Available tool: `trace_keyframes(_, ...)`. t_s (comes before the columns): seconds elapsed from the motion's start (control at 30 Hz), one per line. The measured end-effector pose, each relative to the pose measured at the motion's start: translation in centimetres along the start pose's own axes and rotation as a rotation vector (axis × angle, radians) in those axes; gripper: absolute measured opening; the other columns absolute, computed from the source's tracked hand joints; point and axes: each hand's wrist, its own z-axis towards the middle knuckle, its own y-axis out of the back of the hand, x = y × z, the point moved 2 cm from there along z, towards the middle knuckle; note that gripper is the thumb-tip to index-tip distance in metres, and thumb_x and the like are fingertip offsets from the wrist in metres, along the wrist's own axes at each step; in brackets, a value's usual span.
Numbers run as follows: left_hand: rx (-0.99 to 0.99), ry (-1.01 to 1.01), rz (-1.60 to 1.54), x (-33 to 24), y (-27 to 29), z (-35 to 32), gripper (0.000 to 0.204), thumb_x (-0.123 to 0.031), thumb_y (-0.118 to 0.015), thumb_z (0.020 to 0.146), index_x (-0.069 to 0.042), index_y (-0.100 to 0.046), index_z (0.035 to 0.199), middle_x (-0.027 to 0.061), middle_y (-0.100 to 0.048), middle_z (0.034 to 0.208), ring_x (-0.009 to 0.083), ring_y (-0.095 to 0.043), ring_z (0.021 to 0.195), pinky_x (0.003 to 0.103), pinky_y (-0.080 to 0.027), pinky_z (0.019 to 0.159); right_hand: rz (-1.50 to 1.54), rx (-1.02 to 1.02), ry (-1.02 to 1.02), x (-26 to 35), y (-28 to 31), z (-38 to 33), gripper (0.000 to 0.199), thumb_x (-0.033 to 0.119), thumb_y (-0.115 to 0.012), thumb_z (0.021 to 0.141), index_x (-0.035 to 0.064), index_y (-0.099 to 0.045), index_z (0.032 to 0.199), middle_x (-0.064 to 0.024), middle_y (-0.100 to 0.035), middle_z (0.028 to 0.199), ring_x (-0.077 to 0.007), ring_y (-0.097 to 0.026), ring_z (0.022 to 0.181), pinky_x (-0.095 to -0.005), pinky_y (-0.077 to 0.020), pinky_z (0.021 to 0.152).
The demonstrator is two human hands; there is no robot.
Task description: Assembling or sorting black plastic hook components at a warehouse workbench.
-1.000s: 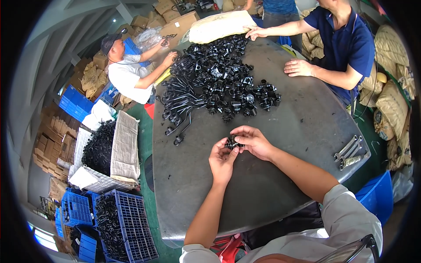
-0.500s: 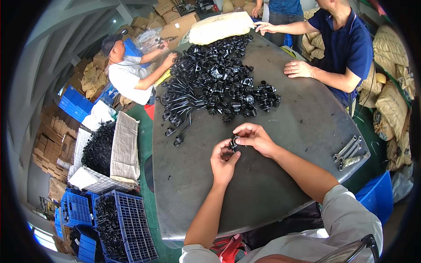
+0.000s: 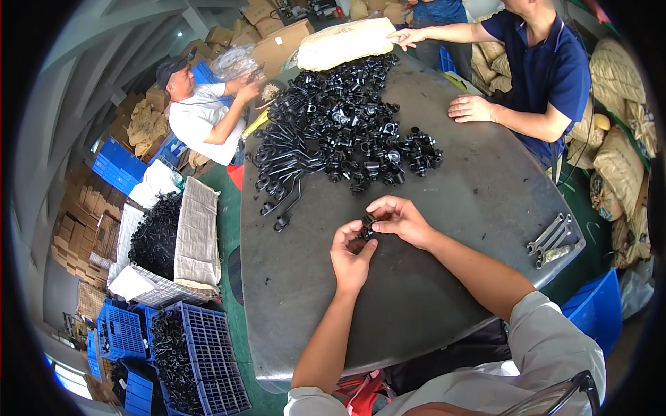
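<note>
Held a small black plastic fitting [image 3: 366, 229] between both hands, just above the middle of the grey metal-topped table [image 3: 451, 208]. Left hand [image 3: 351, 251] pinched narrow on it from below with thumb and fingertips, right hand [image 3: 399, 218] closed over it from the top, so gripped from both sides. Couldn't make out much more of the part, too small and mostly covered.

Off to the near left on the floor: blue plastic lattice crates [image 3: 208, 347], the nearer ones stuffed with black parts [image 3: 170, 340]. Just past those, a white woven sack-lined bin [image 3: 198, 232] heaped with more black pieces [image 3: 156, 229].

On the right edge of the table, a few silvery metal spanners [image 3: 555, 241] lying side by side. Further up the table, well apart from the hands, a big loose pile of black plastic fittings and hooked rods [image 3: 340, 132]. At the far end, a pale stuffed sack [image 3: 347, 43] lying flat.

Two other people there too: one in a dark blue shirt [image 3: 548, 66] on the right with one hand flat on the table and the other on the sack, one in a white shirt and cap [image 3: 198, 114] at the far left. Brown cardboard boxes [image 3: 277, 35] stacked behind, tan filled sacks [image 3: 624, 104] along the right, green floor [image 3: 229, 208].
</note>
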Motion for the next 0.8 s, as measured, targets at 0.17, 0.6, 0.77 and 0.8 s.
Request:
trace_keyframes(0.17, 0.026, -0.015, -0.019, -0.2, -0.3, -0.1, 0.045, 0.008, -0.076, 0.082, -0.003, -0.057, 0.121, 0.0026, -0.064, 0.109, 0.0106, -0.063, 0.096, 0.025, -0.051, 0.081, -0.02, 0.0, -0.027, 0.3, 0.2, 0.0, 0.029, 0.0, -0.075, 0.087, 0.0037, -0.065, 0.115, -0.0042, -0.068, 0.098, -0.0104, -0.064, 0.091, -0.0275, -0.0522, 0.083)
trace_keyframes(0.6, 0.015, 0.017, -0.013, 0.0, 0.2, -0.3, 0.042, 0.007, -0.076, 0.083, -0.003, -0.059, 0.12, 0.0019, -0.064, 0.106, 0.0094, -0.063, 0.093, 0.024, -0.051, 0.077, -0.008, 0.004, -0.088, -0.2, 0.0, 0.1, 0.023, 0.006, -0.075, 0.09, 0.0041, -0.067, 0.111, -0.0043, -0.069, 0.098, -0.0099, -0.064, 0.09, -0.026, -0.0516, 0.077)
trace_keyframes(0.77, 0.011, -0.009, 0.005, 0.4, -0.4, -0.2, 0.042, 0.004, -0.078, 0.081, -0.005, -0.061, 0.118, 0.0012, -0.064, 0.108, 0.0102, -0.063, 0.096, 0.024, -0.051, 0.075, -0.048, -0.022, -0.064, 0.4, 0.3, -0.3, 0.022, 0.004, -0.075, 0.087, 0.0048, -0.069, 0.108, -0.0026, -0.069, 0.098, -0.0107, -0.064, 0.092, -0.0273, -0.0509, 0.082)
trace_keyframes(0.8, 0.005, -0.001, 0.013, 0.7, -0.3, -0.2, 0.042, 0.004, -0.078, 0.08, -0.005, -0.061, 0.118, 0.0015, -0.064, 0.108, 0.0103, -0.063, 0.096, 0.024, -0.051, 0.074, -0.064, -0.03, -0.071, 0.4, 0.1, -0.3, 0.022, 0.004, -0.075, 0.087, 0.0046, -0.069, 0.108, -0.0025, -0.069, 0.098, -0.0109, -0.064, 0.092, -0.0274, -0.0508, 0.083)
